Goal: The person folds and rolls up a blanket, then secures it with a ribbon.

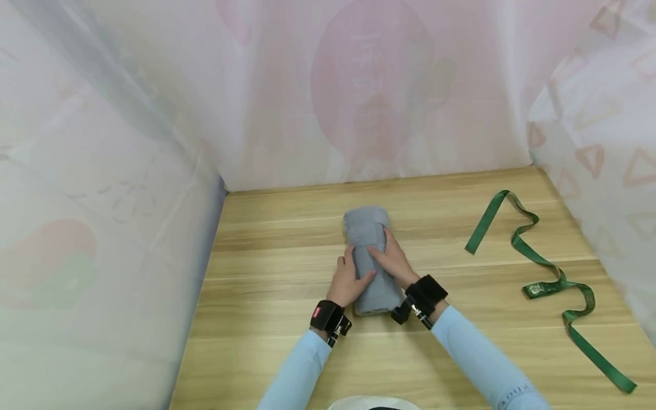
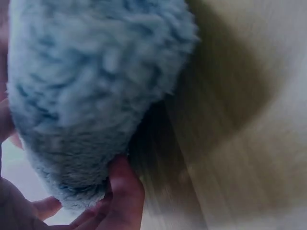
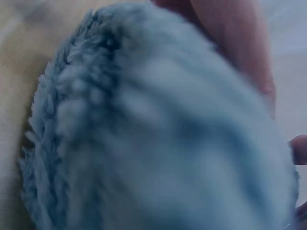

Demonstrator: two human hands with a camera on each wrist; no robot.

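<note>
Head view first: we see a grey fluffy towel (image 1: pixel 370 259), rolled or folded into a long bundle, lying near the middle of the wooden desk (image 1: pixel 266 353). Its long axis runs from about 12 o'clock, away from the person, down to 6 o'clock, towards them. The left hand (image 1: pixel 346 281) clasps the bundle's side at 9 o'clock, thumb over the top. The right hand (image 1: pixel 392 259) lies over the top from 3 o'clock, fingers curled round the cloth. Both hands sit on the near half of the towel, so the far end at 12 o'clock lies free; the right reaches a little further up than the left. A green ribbon (image 1: pixel 543 265) snakes loose across the desk at 3 o'clock, well apart from the towel. Pale printed curtains (image 1: pixel 123 171) wall in the desk on three sides. We see no container anywhere.

Left wrist view: the towel (image 2: pixel 91 86) fills most of the picture, its rounded end towards us, with fingers (image 2: pixel 125 191) tucked under its lower edge against the desk (image 2: pixel 249 158).

Right wrist view: the picture is blurred, and we make out the towel's (image 3: pixel 144 143) plush surface very close, with fingers (image 3: pixel 235 43) pressed on it at 1 o'clock.
</note>
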